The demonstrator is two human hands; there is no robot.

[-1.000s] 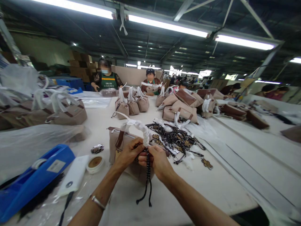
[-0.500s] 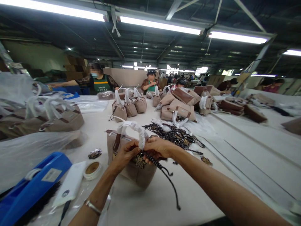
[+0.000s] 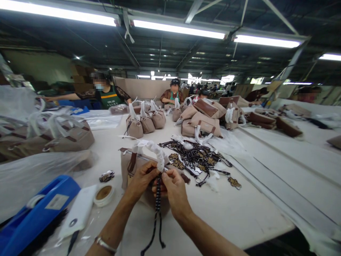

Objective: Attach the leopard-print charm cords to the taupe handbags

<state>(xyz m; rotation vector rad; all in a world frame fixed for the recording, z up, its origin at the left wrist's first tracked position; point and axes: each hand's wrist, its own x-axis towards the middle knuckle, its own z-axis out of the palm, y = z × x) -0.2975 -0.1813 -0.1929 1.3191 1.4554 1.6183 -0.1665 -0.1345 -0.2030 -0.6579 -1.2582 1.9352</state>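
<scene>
A beige handbag (image 3: 128,160) with a brown strap tab and a handle wrapped in white paper (image 3: 156,151) stands on the table in front of me. My left hand (image 3: 141,179) and my right hand (image 3: 173,186) meet at the base of that handle. Both are closed in a pinch on a black beaded cord (image 3: 157,199), whose loose ends hang down toward the table edge. A heap of similar black cords and leopard-print tags (image 3: 197,158) lies just right of the bag.
A blue tape dispenser (image 3: 34,213), a white flat device (image 3: 78,211) and a tape roll (image 3: 103,193) lie at my left. Bagged beige handbags (image 3: 69,137) are piled left; small bags (image 3: 145,122) and larger ones (image 3: 202,124) stand farther back. Co-workers (image 3: 106,94) sit across the table.
My right hand has come back from the right to the handle base. The cord, swung out sideways half a second ago, hangs straight down again.
</scene>
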